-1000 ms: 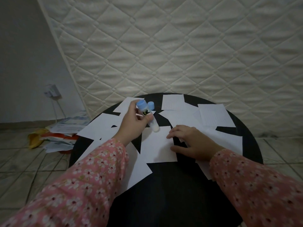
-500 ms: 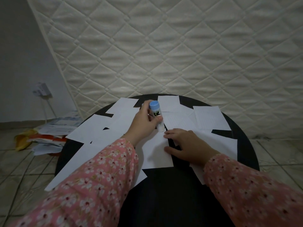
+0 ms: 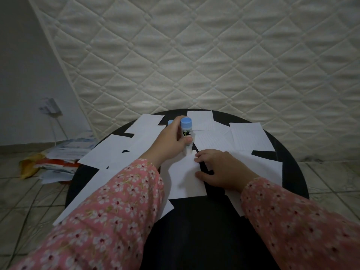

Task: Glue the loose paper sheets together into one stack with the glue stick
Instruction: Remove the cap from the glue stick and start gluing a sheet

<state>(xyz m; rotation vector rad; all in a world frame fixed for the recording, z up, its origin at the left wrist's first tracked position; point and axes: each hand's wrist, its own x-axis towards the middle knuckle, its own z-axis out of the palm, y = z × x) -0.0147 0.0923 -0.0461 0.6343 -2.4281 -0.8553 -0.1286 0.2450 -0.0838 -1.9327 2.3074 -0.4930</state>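
Observation:
Several loose white paper sheets (image 3: pixel 251 138) lie scattered over a round black table (image 3: pixel 204 230). My left hand (image 3: pixel 168 142) grips a glue stick (image 3: pixel 186 131) with a blue end up, held nearly upright, its lower tip down at the top edge of the near centre sheet (image 3: pixel 185 180). My right hand (image 3: pixel 224 170) rests on that sheet's right edge, fingers bent and spread, pressing it to the table. A blue cap (image 3: pixel 170 122) peeks out just behind my left hand.
A quilted white mattress (image 3: pixel 214 55) leans upright right behind the table. On the tiled floor at the left lies a pile of papers and packets (image 3: pixel 60 160). A wall socket with a cord (image 3: pixel 49 108) is on the left wall.
The glue stick has swung from tilted to nearly upright and moved down to the centre sheet's top edge. My right hand has stayed on the sheet.

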